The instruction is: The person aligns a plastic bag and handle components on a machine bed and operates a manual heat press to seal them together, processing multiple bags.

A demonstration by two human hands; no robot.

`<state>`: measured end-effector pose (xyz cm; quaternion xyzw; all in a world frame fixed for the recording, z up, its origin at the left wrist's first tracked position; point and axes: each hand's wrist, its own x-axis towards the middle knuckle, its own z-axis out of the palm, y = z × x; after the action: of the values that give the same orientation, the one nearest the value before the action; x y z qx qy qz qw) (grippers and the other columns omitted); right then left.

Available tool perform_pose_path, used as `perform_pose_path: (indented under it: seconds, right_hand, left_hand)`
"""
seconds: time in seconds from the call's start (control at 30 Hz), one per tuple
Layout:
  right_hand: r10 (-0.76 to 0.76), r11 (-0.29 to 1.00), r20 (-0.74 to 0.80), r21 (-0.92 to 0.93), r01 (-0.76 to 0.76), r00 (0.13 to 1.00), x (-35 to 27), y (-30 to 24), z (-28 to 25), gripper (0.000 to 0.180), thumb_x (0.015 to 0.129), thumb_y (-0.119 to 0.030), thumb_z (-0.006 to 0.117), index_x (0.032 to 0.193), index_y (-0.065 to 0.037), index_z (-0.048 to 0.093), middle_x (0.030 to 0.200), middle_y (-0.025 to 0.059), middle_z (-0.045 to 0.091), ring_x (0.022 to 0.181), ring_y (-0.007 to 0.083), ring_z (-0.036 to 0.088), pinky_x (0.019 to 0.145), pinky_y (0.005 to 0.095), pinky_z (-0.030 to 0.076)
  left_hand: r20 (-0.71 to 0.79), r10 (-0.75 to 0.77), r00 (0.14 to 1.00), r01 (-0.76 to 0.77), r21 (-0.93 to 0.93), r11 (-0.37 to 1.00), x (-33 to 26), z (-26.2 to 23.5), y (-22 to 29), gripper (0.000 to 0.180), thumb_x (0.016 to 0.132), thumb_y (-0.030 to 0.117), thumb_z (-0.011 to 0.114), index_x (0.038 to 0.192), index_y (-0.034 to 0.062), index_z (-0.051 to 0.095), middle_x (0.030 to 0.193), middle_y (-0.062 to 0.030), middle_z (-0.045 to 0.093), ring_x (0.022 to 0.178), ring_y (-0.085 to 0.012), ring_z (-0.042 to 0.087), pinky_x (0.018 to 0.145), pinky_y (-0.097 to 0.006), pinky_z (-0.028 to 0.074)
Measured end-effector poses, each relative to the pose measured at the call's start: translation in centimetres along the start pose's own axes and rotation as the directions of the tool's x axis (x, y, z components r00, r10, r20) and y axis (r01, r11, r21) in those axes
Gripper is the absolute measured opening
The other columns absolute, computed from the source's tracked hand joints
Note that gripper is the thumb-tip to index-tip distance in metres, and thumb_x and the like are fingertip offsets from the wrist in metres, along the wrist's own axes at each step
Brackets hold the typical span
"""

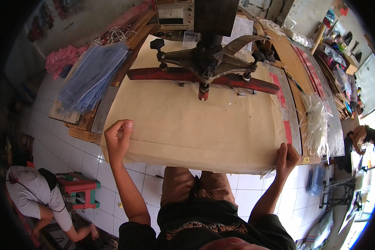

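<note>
The tan sheet is lying on the desk under a red bar, left hand and right hand curled nearly closed by its near corners, their hold impossible to tell.

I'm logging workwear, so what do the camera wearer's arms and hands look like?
The left hand and right hand are ungloved. Both forearms are bare, with no watch or bracelet visible. The short sleeves are dark, nearly black.
</note>
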<state>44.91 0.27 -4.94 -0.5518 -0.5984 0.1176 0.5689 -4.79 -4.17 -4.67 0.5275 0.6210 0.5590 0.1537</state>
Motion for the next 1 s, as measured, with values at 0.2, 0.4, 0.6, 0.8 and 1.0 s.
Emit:
perform_pose_path:
  seconds: [0.2,0.4,0.6,0.8,1.0]
  right_hand:
    - [0.036,0.999,-0.014,0.008,-0.036,0.999,-0.1,0.9,0.0,0.045,0.097,-0.013,0.064,0.057,0.000,0.046,0.051,0.0027,0.048,0.048,0.0072,0.042,0.046,0.0281,0.028]
    - [-0.001,1.000,-0.010,0.013,0.001,1.000,0.1,0.7,0.1,0.044,0.096,-0.013,0.064,0.058,0.000,0.046,0.051,0.0032,0.048,0.048,0.0074,0.042,0.046,0.0279,0.028]
    - [-0.014,1.000,-0.003,0.003,0.014,1.000,0.2,0.6,-0.1,0.042,0.096,-0.012,0.065,0.059,0.001,0.050,0.052,0.0034,0.049,0.050,0.0077,0.043,0.047,0.0287,0.030]
    - [-0.160,0.982,0.161,-0.075,0.174,0.974,1.1,-1.8,-0.2,0.026,0.091,-0.008,0.070,0.069,0.003,0.060,0.059,0.0038,0.055,0.052,0.0084,0.046,0.049,0.0275,0.035]
    - [-0.318,0.932,0.429,-0.024,0.362,0.846,5.0,-8.1,3.2,0.011,0.085,-0.004,0.074,0.096,-0.002,0.072,0.066,0.0044,0.062,0.053,0.0105,0.056,0.052,0.0262,0.044]
  left_hand:
    - [0.001,-0.003,1.000,0.003,-0.024,1.000,0.0,-0.1,-0.5,0.020,0.096,0.015,0.068,0.095,-0.0052,0.071,0.074,-0.0021,0.066,0.066,-0.0071,0.059,0.062,-0.022,0.046]
    - [-0.006,0.001,1.000,-0.001,-0.047,0.999,0.1,0.0,-0.6,0.019,0.096,0.013,0.068,0.094,-0.0052,0.071,0.073,-0.0013,0.064,0.065,-0.0060,0.057,0.060,-0.021,0.045]
    - [-0.013,0.011,1.000,-0.011,-0.050,0.999,0.2,0.2,0.0,0.019,0.095,0.014,0.068,0.093,-0.0050,0.071,0.070,-0.0008,0.063,0.064,-0.0058,0.056,0.058,-0.022,0.043]
    - [0.059,0.050,0.997,-0.056,0.104,0.993,0.4,0.7,0.7,0.018,0.095,0.014,0.068,0.093,-0.0044,0.070,0.069,-0.0028,0.063,0.063,-0.0073,0.056,0.056,-0.024,0.043]
    - [0.325,0.297,0.898,-0.371,0.196,0.908,3.4,4.7,4.8,0.014,0.088,0.014,0.072,0.093,0.0005,0.070,0.074,-0.0094,0.067,0.065,-0.0224,0.064,0.062,-0.033,0.050]
